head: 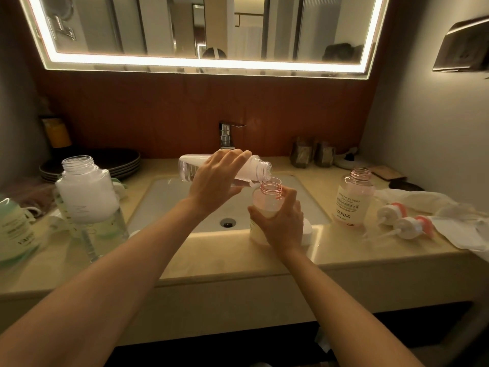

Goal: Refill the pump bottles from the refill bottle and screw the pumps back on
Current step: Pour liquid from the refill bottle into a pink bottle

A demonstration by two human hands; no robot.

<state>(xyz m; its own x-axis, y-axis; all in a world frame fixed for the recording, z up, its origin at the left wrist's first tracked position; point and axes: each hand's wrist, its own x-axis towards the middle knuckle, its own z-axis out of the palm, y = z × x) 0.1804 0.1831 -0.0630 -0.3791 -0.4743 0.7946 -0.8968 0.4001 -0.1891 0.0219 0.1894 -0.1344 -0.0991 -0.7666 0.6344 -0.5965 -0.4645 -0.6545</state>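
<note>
Refill bottle point(254, 169) tipped nearly flat over the sink point(169, 197), gripped round its middle by the left hand point(214, 181), mouth resting just above the open neck of a pink pump bottle point(267, 200). Right hand point(280, 223) wrapped round that bottle's body, steadying it at the front right corner of the basin, close to the counter's front edge point(238, 276). Likely trouble: mouth wider than the neck beneath, so a sudden glug could overshoot the rim and run down onto the gripping fingers, making the hold slippery. Level inside hard to read past the hand, so overfilling possible. Second pink bottle point(353, 197) standing uncapped toward the counter's right side, two pumps point(404, 221) lying loose beside it near a crumpled bag point(449, 221); easily rolled or knocked. Large open bottle point(87, 189) at the left, within reach of the left elbow's swing and liable to be toppled.
</note>
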